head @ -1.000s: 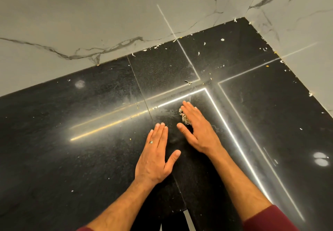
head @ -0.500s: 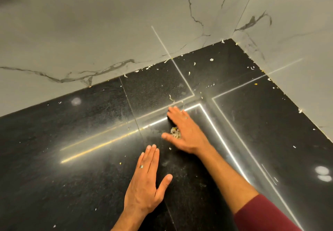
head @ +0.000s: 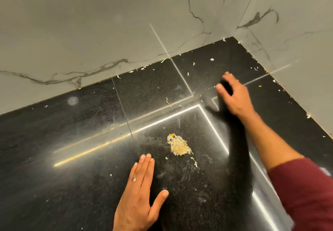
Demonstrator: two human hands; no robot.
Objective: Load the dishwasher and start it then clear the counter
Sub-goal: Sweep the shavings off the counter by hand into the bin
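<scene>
Small pale heap of scraps (head: 179, 147) on glossy black counter (head: 72, 158), flecks scattered

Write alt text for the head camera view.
A small pile of pale food scraps lies on a black counter, between a flat left hand and a right hand reaching toward crumbs scattered near the marble-walled corner.
</scene>
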